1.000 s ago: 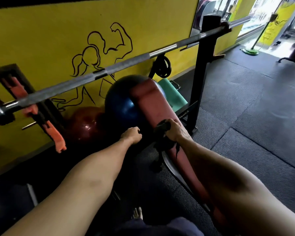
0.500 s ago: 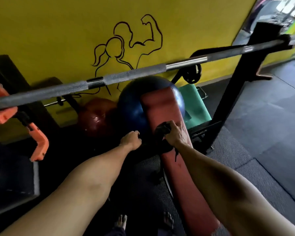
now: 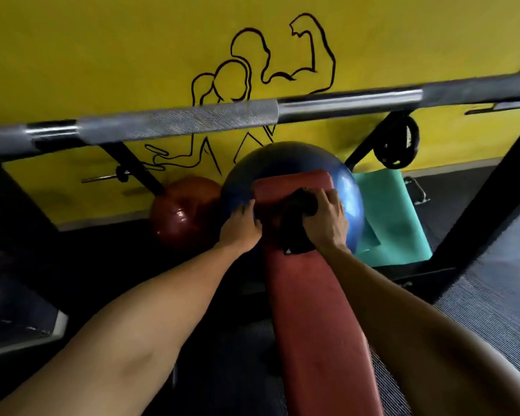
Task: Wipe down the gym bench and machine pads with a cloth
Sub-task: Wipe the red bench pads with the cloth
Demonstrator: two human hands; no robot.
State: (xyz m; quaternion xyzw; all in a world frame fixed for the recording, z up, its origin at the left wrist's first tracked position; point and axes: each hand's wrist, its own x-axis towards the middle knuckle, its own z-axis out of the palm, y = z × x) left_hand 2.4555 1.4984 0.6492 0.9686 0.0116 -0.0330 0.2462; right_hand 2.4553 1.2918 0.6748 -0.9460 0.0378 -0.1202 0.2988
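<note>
Right hand (image 3: 324, 219) grips the black cloth (image 3: 296, 232), pressing it on the red padded desk (image 3: 312, 310); left hand (image 3: 240, 226), just beside, seemingly curls over its edge.

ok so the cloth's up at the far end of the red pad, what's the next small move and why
Probably draw the right hand and the black cloth back toward the body along the red bench pad. The cloth sits near the pad's far end, the long stretch nearer the body lies bare, and the left hand grips the pad's left edge as a brace.
</note>
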